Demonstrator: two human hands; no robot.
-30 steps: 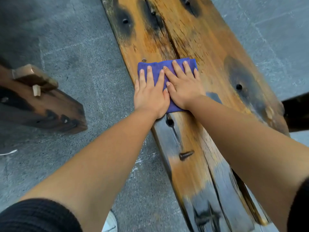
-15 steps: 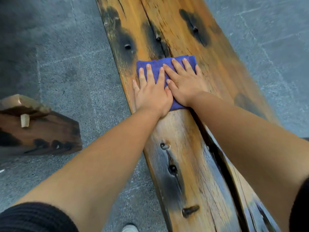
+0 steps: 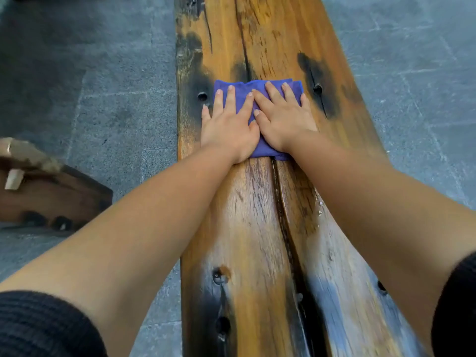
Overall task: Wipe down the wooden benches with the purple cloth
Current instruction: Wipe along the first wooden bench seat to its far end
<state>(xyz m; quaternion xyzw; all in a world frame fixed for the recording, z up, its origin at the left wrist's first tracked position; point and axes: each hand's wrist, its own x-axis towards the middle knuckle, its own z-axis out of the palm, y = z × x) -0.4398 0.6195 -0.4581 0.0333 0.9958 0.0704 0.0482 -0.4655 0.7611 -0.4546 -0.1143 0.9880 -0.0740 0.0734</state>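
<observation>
A long wooden bench with dark stains, bolt holes and a lengthwise crack runs from the bottom of the head view to the top. A folded purple cloth lies flat across its middle. My left hand and my right hand press side by side on the cloth, fingers straight and spread, pointing away from me. Most of the cloth is hidden under both palms; its far edge and near corner show.
The end of a second wooden bench sits at the left on the grey stone floor. Paved floor lies on both sides of the bench I am wiping. The wood near me looks glossy.
Both hands have slid the cloth farther along the bench away from me. The bench now runs straighter up the view, and more wiped wood shows behind the cloth.
</observation>
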